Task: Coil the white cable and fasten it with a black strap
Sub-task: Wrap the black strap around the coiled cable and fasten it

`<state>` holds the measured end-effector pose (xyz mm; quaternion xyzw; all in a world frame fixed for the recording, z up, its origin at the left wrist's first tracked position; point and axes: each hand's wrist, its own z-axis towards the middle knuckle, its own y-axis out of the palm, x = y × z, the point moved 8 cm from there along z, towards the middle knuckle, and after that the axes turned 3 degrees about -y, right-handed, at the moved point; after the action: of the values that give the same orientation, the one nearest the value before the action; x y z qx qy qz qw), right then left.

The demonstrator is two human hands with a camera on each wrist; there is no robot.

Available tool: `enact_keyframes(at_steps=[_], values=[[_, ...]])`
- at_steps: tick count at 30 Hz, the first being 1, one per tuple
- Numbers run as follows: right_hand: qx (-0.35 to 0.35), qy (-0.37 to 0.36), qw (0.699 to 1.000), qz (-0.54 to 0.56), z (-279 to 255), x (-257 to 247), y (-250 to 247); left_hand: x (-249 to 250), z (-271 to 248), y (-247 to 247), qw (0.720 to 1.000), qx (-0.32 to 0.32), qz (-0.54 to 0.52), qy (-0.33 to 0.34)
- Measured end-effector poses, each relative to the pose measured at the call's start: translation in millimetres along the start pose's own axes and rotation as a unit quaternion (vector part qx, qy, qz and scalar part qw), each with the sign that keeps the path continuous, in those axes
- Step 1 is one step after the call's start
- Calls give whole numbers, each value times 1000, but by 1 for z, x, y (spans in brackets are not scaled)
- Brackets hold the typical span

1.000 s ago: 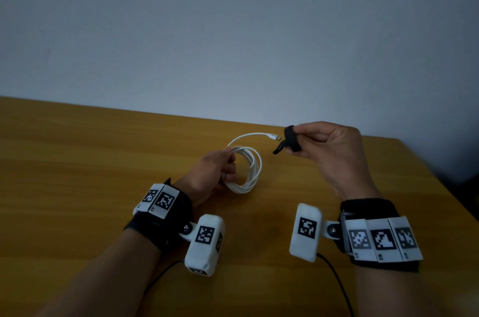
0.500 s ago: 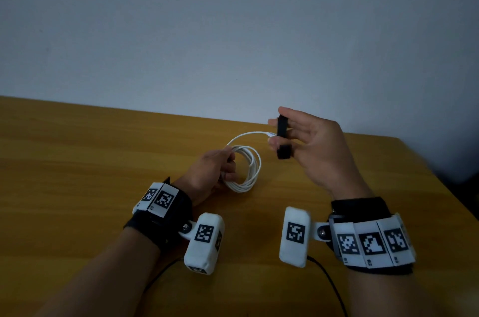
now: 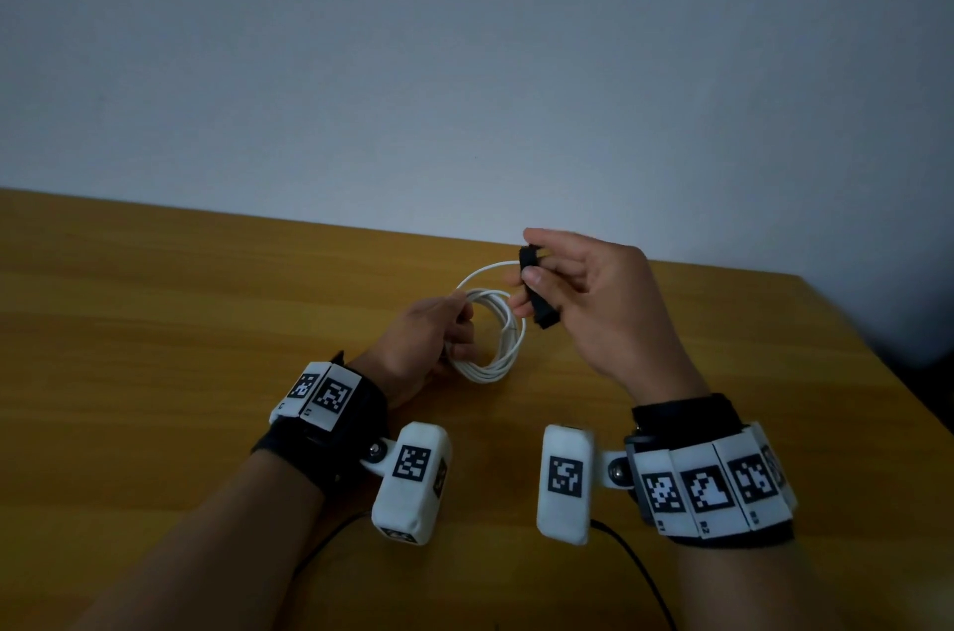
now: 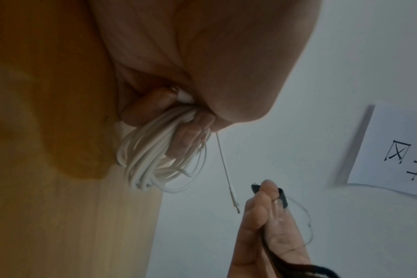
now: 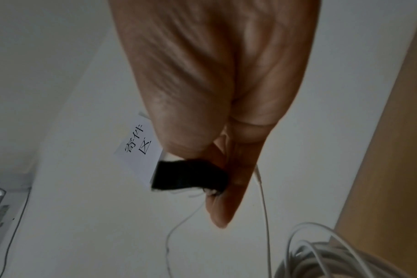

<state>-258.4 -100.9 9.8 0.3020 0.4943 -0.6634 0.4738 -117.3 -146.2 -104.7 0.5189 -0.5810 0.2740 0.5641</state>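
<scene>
The white cable (image 3: 498,346) is wound into a coil of several loops, and my left hand (image 3: 428,341) grips its left side just above the wooden table (image 3: 155,346). One loose end with a plug (image 4: 233,199) sticks out of the coil (image 4: 152,154) toward my right hand. My right hand (image 3: 583,300) hovers just right of the coil and pinches the black strap (image 3: 534,289) between thumb and fingers. The strap (image 5: 191,175) hangs down across the fingers; its lower end (image 4: 281,195) runs over the palm. My left fingers (image 4: 188,135) curl round the loops.
A pale wall (image 3: 464,62) rises behind the table's far edge. A paper sign with printed characters (image 5: 138,148) hangs on it. The table's right edge (image 3: 877,372) lies close to my right wrist. Thin dark wires (image 3: 635,558) trail from both wrist cameras over the near table.
My right hand has come slightly nearer the coil while re-gripping the strap, which went from a bent loop to a straighter strip across the fingers. The left hand and coil stayed put.
</scene>
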Motion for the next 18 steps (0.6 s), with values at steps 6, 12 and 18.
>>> enact_keyframes(at_steps=[6,12,18], values=[[60,6,998,-24,0,3,-9,0,0,0,1000,-8,5,3],[112,-21,992,-45,-1,7,-9,0,0,1,1000,-11,13,5],[113,11,994,3,-2,9,-1,-2,1,2,999,-35,15,7]])
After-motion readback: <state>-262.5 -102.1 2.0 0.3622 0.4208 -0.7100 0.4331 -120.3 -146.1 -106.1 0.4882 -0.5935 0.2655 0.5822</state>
